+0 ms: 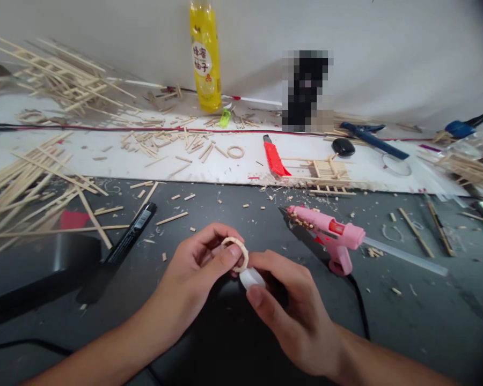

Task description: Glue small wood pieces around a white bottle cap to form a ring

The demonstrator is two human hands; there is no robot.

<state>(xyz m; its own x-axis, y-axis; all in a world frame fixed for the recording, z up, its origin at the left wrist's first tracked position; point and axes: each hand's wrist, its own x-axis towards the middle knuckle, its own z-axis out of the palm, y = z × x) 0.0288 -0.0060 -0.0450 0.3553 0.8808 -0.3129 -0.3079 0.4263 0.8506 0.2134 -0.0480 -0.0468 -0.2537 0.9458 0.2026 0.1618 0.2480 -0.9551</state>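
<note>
A small wooden ring (244, 253) is pinched between the thumb and fingers of my left hand (201, 273), above the dark table. My right hand (295, 311) is closed on a small white piece (251, 278), which meets the lower edge of the ring. What the white piece is cannot be made out. To the right of my hands lies a pink glue gun (326, 228) with a clear glue stick in its back. Another wooden ring (235, 152) rests on the white board behind.
Wooden sticks (32, 182) pile up at the left beside a black marker (132, 233). On the white board (156, 169) are a red cutter (274, 156), a small stick structure (330, 174) and blue pliers (374, 140). A yellow bottle (206, 59) stands behind.
</note>
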